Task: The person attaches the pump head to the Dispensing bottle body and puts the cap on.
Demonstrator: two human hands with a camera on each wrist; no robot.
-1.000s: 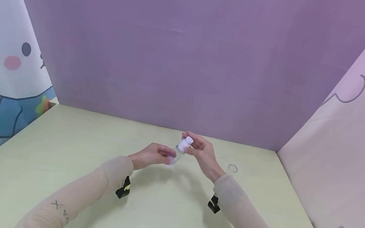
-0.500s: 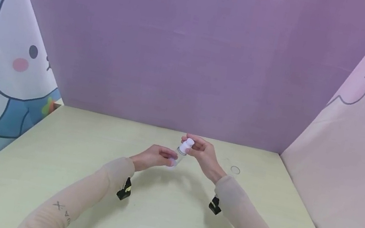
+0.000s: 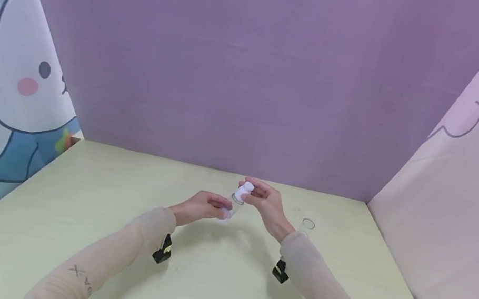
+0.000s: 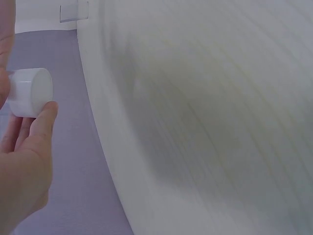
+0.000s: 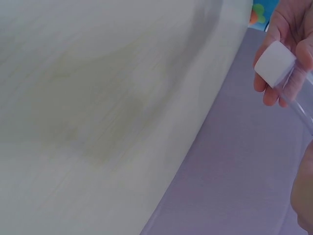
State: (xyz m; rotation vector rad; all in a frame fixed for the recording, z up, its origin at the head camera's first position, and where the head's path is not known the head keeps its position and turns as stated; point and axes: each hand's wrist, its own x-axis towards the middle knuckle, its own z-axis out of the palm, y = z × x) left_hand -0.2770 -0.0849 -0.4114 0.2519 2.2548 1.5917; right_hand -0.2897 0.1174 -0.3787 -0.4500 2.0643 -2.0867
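A slim clear bottle with a white top is held tilted in the air between both hands, above the far half of the table. My left hand pinches its lower end, where a white base shows in the right wrist view. With thumb and fingers, my right hand grips the white top. In the left wrist view a round white end of the bottle sits against the fingertips. Part of the bottle is hidden behind the hands.
A clear, open-ended piece with a dark rim lies on the pale table, right of my right hand. A purple panel stands behind the table, and printed cloth walls close in both sides.
Both hands keep their hold on the bottle and stay almost still. The whole head view has shifted slightly to the right since one second ago.
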